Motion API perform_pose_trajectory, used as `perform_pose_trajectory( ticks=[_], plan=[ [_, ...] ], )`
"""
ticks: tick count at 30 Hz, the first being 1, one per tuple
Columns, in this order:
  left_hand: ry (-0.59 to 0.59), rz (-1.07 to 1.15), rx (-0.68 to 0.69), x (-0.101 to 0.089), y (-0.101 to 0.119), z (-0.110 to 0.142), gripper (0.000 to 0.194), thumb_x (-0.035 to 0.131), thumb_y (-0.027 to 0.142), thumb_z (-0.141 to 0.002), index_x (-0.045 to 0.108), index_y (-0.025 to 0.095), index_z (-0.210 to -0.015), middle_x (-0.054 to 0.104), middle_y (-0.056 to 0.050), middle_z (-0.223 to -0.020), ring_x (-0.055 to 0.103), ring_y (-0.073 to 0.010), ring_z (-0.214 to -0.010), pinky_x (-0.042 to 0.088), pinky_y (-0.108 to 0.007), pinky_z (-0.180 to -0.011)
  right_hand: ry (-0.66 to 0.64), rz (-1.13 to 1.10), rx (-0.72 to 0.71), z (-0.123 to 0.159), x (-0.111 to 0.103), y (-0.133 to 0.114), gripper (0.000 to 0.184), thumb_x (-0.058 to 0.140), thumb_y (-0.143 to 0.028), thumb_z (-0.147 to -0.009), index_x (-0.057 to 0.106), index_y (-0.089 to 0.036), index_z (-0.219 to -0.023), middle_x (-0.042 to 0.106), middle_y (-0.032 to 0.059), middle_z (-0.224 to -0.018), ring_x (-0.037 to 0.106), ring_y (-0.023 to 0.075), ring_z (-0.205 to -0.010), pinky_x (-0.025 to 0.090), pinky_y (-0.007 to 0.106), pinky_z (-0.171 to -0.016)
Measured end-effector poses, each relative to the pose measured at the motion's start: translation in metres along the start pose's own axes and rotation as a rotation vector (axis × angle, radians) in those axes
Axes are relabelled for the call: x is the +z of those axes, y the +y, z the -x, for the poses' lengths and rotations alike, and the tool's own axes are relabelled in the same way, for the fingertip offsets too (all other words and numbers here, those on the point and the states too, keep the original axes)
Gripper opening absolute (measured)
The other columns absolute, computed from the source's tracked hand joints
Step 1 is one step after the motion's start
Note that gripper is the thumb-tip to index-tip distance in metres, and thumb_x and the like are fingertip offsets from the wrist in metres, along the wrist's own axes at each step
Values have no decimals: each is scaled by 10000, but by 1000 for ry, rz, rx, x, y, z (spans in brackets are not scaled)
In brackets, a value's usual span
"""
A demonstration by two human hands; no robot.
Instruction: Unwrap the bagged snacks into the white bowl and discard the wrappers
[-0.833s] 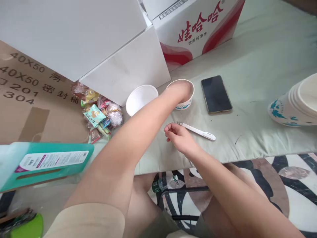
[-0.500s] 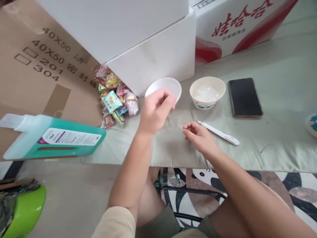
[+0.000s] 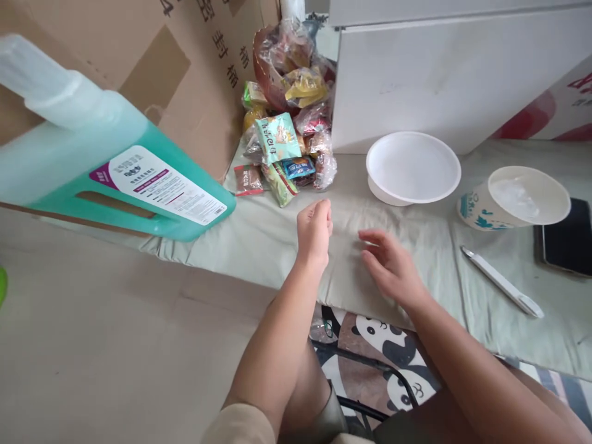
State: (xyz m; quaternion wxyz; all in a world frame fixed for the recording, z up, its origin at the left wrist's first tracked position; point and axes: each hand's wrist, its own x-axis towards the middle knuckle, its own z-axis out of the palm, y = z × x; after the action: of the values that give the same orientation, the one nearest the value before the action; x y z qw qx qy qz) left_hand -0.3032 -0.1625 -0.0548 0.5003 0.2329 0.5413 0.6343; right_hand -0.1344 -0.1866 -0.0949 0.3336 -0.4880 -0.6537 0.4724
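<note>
The small snack packs (image 3: 280,139) lie in a heap on the bench (image 3: 345,277), up and a little left of the middle of the frame. They are shiny, and some are blue, green, red and yellow. The left hand (image 3: 314,231) is just below the heap, near it. It is curled into a fist, and I cannot tell if anything is inside. The right hand (image 3: 391,265) is beside it, close to the middle, with its fingers bent and its thumb a bit apart from them. Above the right hand is a white bowl (image 3: 414,166). Right of the bowl is a paper cup (image 3: 483,206) with blue marks and something clear in it. Below the cup lies a white knife (image 3: 502,282). A black phone (image 3: 571,243) is at the right edge. A white box (image 3: 416,86) stands behind the bowl. At the upper left is a big green bottle (image 3: 115,139), by a brown box (image 3: 185,98).
</note>
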Motion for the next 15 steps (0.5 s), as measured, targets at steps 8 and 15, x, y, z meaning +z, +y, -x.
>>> perform_pose_trajectory(
  ticks=[8, 15],
  plan=[
    [50, 233, -69, -16, 23, -7, 360, 525, 229, -874, 336, 197, -568, 203, 85, -525, 157, -41, -414, 114, -219, -433, 151, 208, -196, -156, 66, -24, 707, 667, -234, -770, 422, -290, -1432, 623, 105, -1339, 557, 357, -1299, 490, 586, -1039],
    [2, 187, -24, -18, 14, -5, 406, 596, 306, -873, 323, 204, -591, 230, 82, -554, 184, -45, -439, 144, -231, -446, 217, 150, -238, -123, 62, -20, 524, 624, -245, -850, 439, -262, -1339, 666, 61, -1045, 671, 246, -931, 576, 445, -836]
  ],
)
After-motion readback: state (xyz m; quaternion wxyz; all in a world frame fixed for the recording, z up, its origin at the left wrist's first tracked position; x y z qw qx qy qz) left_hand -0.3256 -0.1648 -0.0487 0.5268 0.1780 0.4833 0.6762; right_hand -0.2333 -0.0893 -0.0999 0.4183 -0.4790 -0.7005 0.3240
